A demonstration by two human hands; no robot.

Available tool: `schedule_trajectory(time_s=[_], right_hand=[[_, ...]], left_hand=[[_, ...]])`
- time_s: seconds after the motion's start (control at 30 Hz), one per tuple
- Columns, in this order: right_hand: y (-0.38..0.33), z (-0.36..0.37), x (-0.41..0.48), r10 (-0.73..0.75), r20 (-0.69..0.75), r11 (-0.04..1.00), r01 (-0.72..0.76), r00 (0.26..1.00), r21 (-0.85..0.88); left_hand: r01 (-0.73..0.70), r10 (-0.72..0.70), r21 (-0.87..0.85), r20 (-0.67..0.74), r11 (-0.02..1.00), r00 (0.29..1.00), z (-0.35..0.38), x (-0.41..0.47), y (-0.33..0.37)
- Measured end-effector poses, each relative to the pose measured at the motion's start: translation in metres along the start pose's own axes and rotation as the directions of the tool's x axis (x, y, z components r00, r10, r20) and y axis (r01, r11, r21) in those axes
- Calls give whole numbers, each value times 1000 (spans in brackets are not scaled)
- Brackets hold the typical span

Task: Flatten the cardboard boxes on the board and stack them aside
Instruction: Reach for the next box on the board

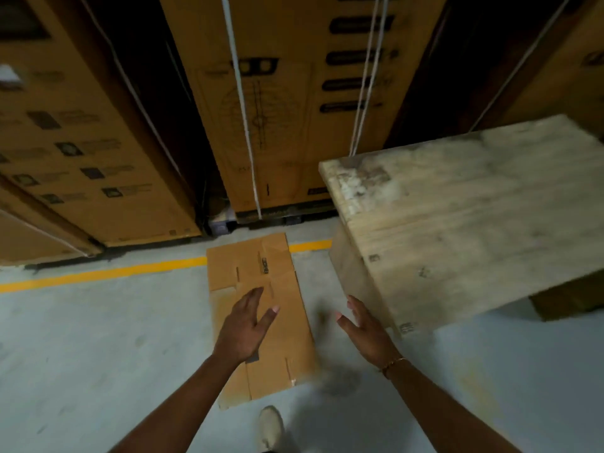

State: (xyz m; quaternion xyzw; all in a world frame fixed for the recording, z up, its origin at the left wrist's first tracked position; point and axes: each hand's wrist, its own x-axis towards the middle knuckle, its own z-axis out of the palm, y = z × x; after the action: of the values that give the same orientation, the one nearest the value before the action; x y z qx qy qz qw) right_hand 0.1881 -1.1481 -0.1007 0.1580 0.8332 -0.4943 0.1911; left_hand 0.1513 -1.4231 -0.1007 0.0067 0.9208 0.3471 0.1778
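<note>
**Flattened box lying on warehouse floor beside wooden board**

A person is standing over a flattened cardboard box (258, 266) that is lying on the grey floor (98, 338), its far end crossing a yellow line (98, 274) painted there and its near end reaching almost to the person's pale shoe (270, 426). Whether it is a single box or several laid one on another is not clear.

The left hand (248, 325) is stretching out over the middle of the cardboard with fingers straight and slightly spread, gripping nothing; whether it is touching the sheet or hanging just above it cannot be told. The right hand (362, 331), a thin bracelet (394, 362) at its wrist, is likewise reaching forward with straight, relaxed fingers and holding nothing, over the strip of floor between the cardboard's right edge and the near left corner of a raised wooden board (474, 207).

The board, pale and stained, is standing just to the right of the flattened box, and its top is showing only bare wood.

Beyond the yellow line, tall printed cartons (294, 109) bound with white straps (242, 103) are standing in a row along the far edge of the floor, with dark gaps between them.
</note>
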Motion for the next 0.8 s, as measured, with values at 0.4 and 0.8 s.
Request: schedule_trajectory(time_s=[0.4,0.8], right_hand=[[85,-273,-95,79,-431,988,-14,899,153],[227,-500,-166,189,-563,970,-64,804,234]], left_hand=[[-434,418,54,187,899,889,112,63,293],[-555,533,2,276,832,800,312,50,525]])
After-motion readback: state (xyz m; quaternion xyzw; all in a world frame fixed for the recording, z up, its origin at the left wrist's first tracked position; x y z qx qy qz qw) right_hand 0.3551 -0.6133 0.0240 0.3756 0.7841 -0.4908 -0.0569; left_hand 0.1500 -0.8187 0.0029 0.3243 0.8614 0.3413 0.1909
